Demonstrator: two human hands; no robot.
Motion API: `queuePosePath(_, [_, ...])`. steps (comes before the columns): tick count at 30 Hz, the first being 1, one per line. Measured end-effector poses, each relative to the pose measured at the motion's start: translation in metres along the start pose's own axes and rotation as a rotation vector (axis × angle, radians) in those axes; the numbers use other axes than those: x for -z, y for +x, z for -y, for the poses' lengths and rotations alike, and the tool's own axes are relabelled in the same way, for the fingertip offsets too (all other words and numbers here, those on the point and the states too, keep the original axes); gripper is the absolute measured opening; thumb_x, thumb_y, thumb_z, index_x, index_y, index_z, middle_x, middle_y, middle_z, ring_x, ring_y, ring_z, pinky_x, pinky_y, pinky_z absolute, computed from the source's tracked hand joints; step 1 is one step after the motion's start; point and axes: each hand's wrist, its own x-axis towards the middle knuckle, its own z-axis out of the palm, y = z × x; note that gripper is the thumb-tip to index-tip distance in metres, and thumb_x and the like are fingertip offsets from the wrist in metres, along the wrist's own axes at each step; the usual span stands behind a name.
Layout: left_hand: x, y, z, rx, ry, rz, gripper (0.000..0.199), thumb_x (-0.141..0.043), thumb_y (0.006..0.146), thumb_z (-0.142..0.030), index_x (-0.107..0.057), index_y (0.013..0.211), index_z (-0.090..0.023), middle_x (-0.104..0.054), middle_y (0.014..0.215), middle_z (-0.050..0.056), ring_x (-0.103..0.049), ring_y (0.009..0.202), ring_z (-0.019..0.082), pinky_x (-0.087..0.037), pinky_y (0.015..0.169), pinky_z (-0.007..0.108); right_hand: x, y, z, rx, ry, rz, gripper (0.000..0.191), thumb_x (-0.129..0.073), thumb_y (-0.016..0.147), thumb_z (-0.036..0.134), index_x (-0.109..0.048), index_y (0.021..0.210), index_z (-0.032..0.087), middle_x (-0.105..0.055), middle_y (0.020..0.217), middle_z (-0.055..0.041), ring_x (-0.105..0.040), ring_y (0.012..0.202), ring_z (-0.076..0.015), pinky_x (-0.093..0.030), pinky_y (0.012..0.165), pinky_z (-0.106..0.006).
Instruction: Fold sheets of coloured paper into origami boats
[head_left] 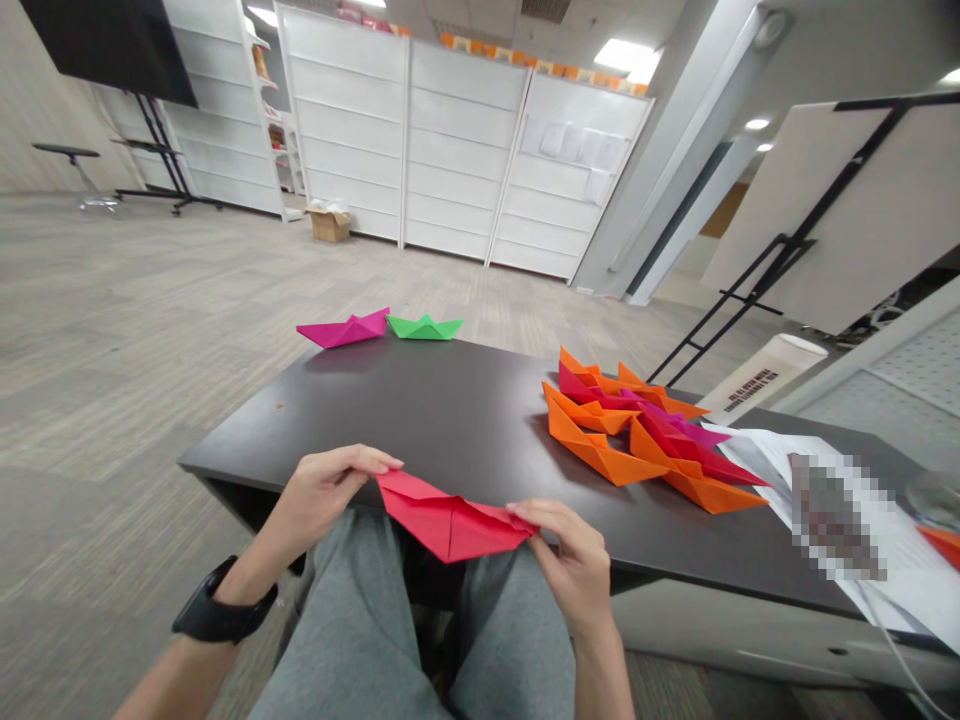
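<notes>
A red paper boat (451,522) is stretched between my two hands, just over the near edge of the dark table (420,410) and above my lap. My left hand (335,487) pinches its left tip between thumb and fingers. At the other end, my right hand (568,545) grips the right tip the same way. The boat's folded side faces me, with a crease down its middle. On the far left of the table a magenta paper boat (346,330) stands beside a green paper boat (425,328).
To the right sit several orange paper boats (600,455) packed together with red and magenta ones. Beyond them lie white papers (802,450) and a white cylinder (766,375) with dark print. A cable (892,640) hangs over the table's right front edge.
</notes>
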Motion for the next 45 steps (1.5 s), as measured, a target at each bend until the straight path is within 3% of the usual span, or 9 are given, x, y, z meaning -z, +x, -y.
queuePosePath(6, [0.004, -0.001, 0.008, -0.028, 0.054, -0.01, 0.02, -0.056, 0.089, -0.016, -0.072, 0.079, -0.021, -0.08, 0.093, 0.002, -0.075, 0.089, 0.017, -0.057, 0.083, 0.026, -0.006, 0.003, -0.005, 0.123, -0.124, 0.064, 0.029, -0.056, 0.092, 0.002, -0.069, 0.097, 0.026, -0.077, 0.105, -0.0012, -0.071, 0.098, -0.0181, -0.049, 0.085, -0.034])
queuePosePath(17, [0.007, 0.001, 0.019, 0.058, 0.083, -0.005, 0.021, -0.056, 0.09, -0.023, -0.073, 0.078, -0.021, -0.079, 0.093, 0.004, -0.074, 0.09, 0.018, -0.055, 0.085, 0.028, -0.005, 0.002, -0.017, 0.178, -0.254, 0.143, 0.035, -0.049, 0.098, 0.007, -0.067, 0.118, 0.029, -0.071, 0.124, -0.0043, -0.066, 0.115, -0.02, -0.045, 0.091, -0.035])
queuePosePath(21, [0.012, 0.001, 0.015, 0.156, 0.003, 0.041, 0.02, -0.061, 0.088, -0.029, -0.074, 0.076, -0.021, -0.079, 0.091, 0.006, -0.073, 0.088, 0.021, -0.056, 0.083, 0.031, -0.004, 0.002, -0.013, -0.024, -0.154, 0.067, 0.033, -0.051, 0.098, 0.01, -0.065, 0.12, 0.031, -0.076, 0.11, -0.0011, -0.072, 0.097, -0.0159, -0.051, 0.084, -0.03])
queuePosePath(25, [0.015, 0.003, 0.009, 0.24, -0.156, 0.13, 0.017, -0.069, 0.083, -0.031, -0.076, 0.074, -0.019, -0.077, 0.087, 0.007, -0.072, 0.082, 0.02, -0.057, 0.075, 0.027, 0.0, 0.005, -0.008, -0.225, 0.007, 0.045, 0.022, -0.051, 0.098, 0.019, -0.071, 0.099, 0.027, -0.076, 0.112, -0.0024, -0.071, 0.103, -0.0182, -0.054, 0.088, -0.03])
queuePosePath(31, [0.013, 0.002, 0.003, 0.495, -0.309, 0.076, 0.023, -0.078, 0.076, -0.035, -0.076, 0.089, -0.016, -0.074, 0.085, 0.007, -0.069, 0.071, 0.016, -0.057, 0.068, 0.026, 0.0, 0.009, -0.01, -0.454, 0.062, -0.058, 0.021, -0.059, 0.093, 0.035, -0.073, 0.103, 0.022, -0.077, 0.096, -0.0057, -0.073, 0.089, -0.0211, -0.057, 0.078, -0.029])
queuePosePath(36, [0.01, 0.003, -0.002, 0.556, -0.343, -0.02, 0.025, -0.084, 0.067, -0.034, -0.075, 0.081, -0.015, -0.073, 0.078, 0.005, -0.068, 0.068, 0.015, -0.055, 0.066, 0.025, -0.003, 0.013, -0.009, -0.458, 0.061, -0.069, 0.024, -0.06, 0.092, 0.038, -0.076, 0.09, 0.021, -0.076, 0.093, -0.0074, -0.07, 0.087, -0.0223, -0.055, 0.078, -0.031])
queuePosePath(42, [0.003, 0.005, -0.004, 0.601, -0.423, -0.103, 0.029, -0.088, 0.061, -0.031, -0.074, 0.078, -0.013, -0.073, 0.071, 0.004, -0.067, 0.063, 0.013, -0.055, 0.064, 0.023, -0.008, 0.017, -0.013, -0.585, 0.079, -0.139, 0.034, -0.063, 0.089, 0.043, -0.073, 0.111, 0.019, -0.074, 0.084, -0.0057, -0.068, 0.079, -0.021, -0.054, 0.075, -0.031])
queuePosePath(45, [0.003, 0.006, -0.005, 0.588, -0.367, -0.098, 0.027, -0.087, 0.062, -0.032, -0.074, 0.077, -0.014, -0.074, 0.07, 0.004, -0.068, 0.064, 0.014, -0.056, 0.065, 0.024, -0.009, 0.019, -0.015, -0.604, 0.043, -0.132, 0.033, -0.062, 0.089, 0.045, -0.075, 0.1, 0.017, -0.074, 0.084, -0.0067, -0.067, 0.077, -0.0216, -0.053, 0.073, -0.032])
